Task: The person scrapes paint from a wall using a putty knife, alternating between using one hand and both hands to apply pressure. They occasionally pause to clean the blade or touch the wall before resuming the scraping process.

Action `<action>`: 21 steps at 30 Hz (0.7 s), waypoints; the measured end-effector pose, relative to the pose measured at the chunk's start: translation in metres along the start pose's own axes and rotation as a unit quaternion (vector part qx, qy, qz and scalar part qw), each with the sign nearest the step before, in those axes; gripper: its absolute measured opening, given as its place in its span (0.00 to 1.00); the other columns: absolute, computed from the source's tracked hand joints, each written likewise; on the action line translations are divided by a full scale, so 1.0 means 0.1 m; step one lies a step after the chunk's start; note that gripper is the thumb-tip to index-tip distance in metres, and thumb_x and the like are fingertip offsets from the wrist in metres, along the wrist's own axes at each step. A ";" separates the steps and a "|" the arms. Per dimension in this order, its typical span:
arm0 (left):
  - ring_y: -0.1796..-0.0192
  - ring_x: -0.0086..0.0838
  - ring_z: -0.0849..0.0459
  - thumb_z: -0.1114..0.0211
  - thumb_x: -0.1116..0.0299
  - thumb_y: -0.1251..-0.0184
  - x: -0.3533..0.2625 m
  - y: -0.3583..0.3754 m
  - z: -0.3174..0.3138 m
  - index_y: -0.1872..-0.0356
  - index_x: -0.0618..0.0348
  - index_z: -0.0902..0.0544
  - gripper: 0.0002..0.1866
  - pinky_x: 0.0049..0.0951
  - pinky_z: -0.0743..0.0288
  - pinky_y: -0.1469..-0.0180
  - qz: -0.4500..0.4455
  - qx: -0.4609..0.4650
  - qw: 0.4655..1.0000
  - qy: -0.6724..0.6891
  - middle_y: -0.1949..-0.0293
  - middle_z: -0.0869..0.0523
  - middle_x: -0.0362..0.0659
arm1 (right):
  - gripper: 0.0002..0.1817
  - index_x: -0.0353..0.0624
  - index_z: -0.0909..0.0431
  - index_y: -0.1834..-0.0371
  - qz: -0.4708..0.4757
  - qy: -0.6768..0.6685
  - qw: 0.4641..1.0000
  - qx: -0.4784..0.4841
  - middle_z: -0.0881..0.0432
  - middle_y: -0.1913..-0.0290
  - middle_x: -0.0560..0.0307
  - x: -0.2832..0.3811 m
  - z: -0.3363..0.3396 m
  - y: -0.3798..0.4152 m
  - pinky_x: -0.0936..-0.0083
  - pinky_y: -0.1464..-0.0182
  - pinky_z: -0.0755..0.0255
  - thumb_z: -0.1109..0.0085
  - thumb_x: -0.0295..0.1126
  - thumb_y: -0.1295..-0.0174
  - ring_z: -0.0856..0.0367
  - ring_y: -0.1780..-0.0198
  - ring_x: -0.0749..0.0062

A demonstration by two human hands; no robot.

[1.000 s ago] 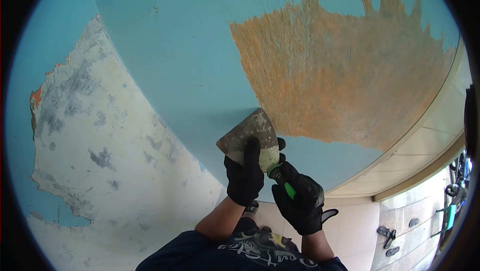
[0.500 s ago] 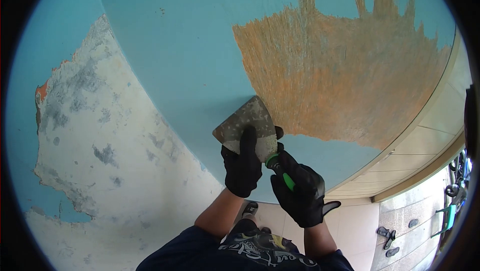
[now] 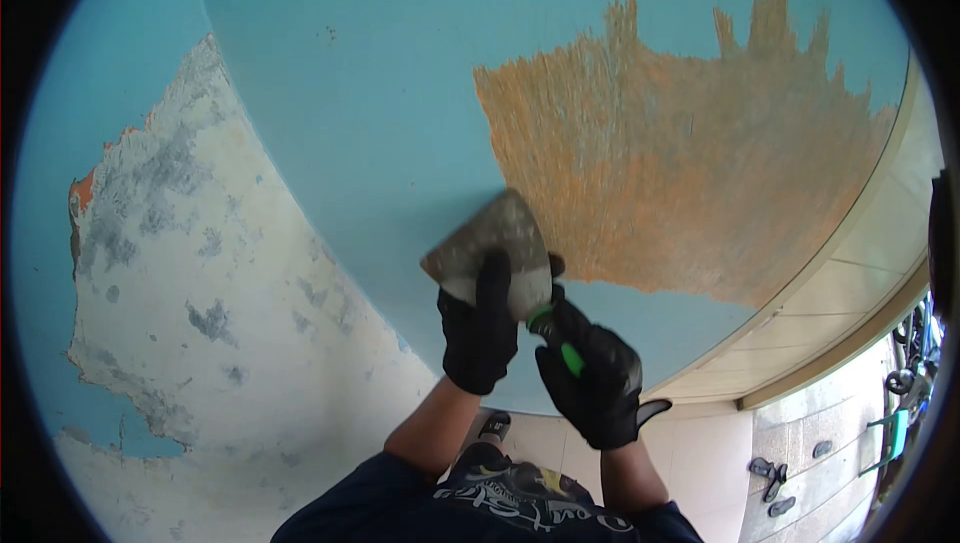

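Note:
A wide metal scraper (image 3: 500,243) lies against the blue wall (image 3: 350,113), its upper corner at the left edge of a bare orange-brown patch (image 3: 680,163). My left hand (image 3: 480,328), in a black glove, grips the blade from below, with the thumb across its face. My right hand (image 3: 595,373), also black-gloved, is wrapped round the scraper's green and black handle (image 3: 555,336). Streaky, jagged edges run along the top of the bare patch.
At the left, a white and grey bare area (image 3: 230,323) covers another wall face. A beige ledge (image 3: 830,313) curves along the right. Sandals (image 3: 768,478) lie on the paving at the lower right, near a green frame (image 3: 890,443) and parked vehicles.
The wall patch sits slightly lower in view. Both hands and the scraper have shifted very slightly left, with the same hold.

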State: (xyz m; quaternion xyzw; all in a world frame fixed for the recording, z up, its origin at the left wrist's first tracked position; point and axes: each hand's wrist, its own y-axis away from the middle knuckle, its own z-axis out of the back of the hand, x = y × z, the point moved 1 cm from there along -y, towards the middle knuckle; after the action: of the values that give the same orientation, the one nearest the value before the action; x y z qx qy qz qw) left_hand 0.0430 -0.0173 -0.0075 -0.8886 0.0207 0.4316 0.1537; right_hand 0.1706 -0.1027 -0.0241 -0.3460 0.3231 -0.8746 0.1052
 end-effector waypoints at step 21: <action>0.43 0.36 0.16 0.42 0.71 0.28 0.99 1.20 0.55 0.38 0.68 0.27 0.20 0.34 0.24 0.41 0.220 0.279 0.908 -0.223 0.46 0.14 0.51 | 0.24 0.43 0.21 0.38 -0.256 -0.173 0.950 0.051 0.14 0.48 0.46 -0.27 0.34 1.94 0.68 0.47 0.20 0.33 0.33 0.38 0.12 0.50 0.59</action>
State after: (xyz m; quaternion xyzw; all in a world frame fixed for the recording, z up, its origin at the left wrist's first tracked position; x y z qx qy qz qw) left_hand 0.0426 -0.1058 -0.1462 -0.6632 0.3001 0.6179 0.2972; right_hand 0.2061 -0.2578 -0.1434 -0.5574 0.1551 -0.8141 -0.0498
